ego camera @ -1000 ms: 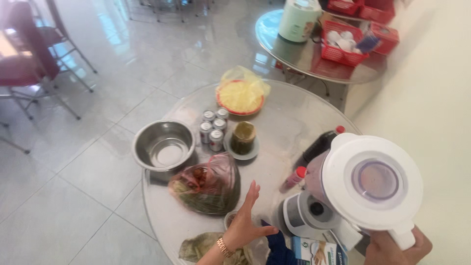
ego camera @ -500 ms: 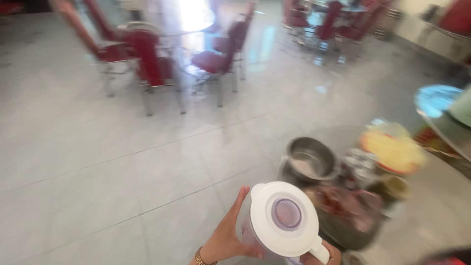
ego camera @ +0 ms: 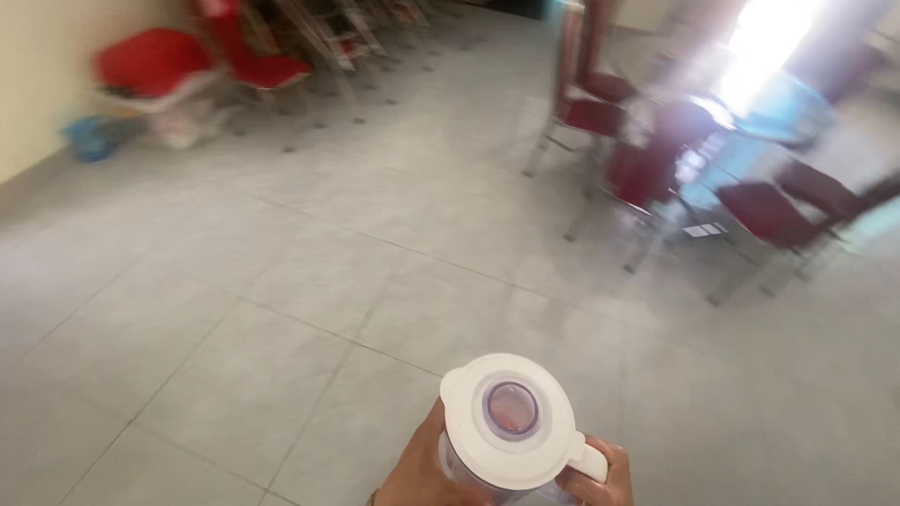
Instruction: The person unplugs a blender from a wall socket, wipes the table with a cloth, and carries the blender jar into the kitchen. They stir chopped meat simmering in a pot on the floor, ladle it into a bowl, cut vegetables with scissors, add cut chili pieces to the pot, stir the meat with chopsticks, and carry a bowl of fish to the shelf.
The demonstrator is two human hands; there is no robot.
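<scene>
Your left hand [ego camera: 417, 468] and right hand [ego camera: 595, 478] both grasp the clear plastic blender jug with a white lid [ego camera: 511, 422] above the grey tiled floor [ego camera: 281, 300].

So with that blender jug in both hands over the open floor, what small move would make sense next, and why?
Probably keep the blender jug level and close to the body. The left hand cups its side and the right hand grips the handle, the white lid sits on top, and only bare floor tiles lie below, with no surface near.
</scene>
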